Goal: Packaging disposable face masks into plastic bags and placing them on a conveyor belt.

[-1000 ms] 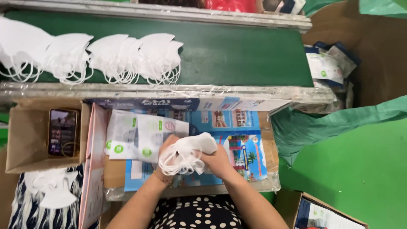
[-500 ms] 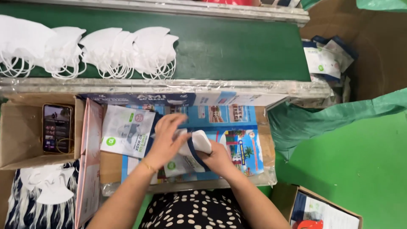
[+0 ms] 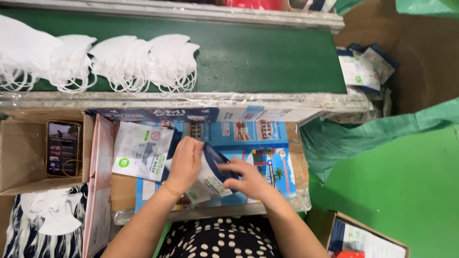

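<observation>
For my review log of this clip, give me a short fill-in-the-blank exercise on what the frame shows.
1. The left hand and right hand together hold a white and dark ____ pouch.
2. The white masks lie in a row on a ____ belt.
3. The phone lies in a ____ box.

Missing words: blue; green; cardboard

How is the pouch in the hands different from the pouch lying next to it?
The held pouch is gripped by the left hand and right hand, tilted and partly hidden. The lying pouch rests flat, untouched, its whole front showing. Both are white with dark blue edges.
</observation>
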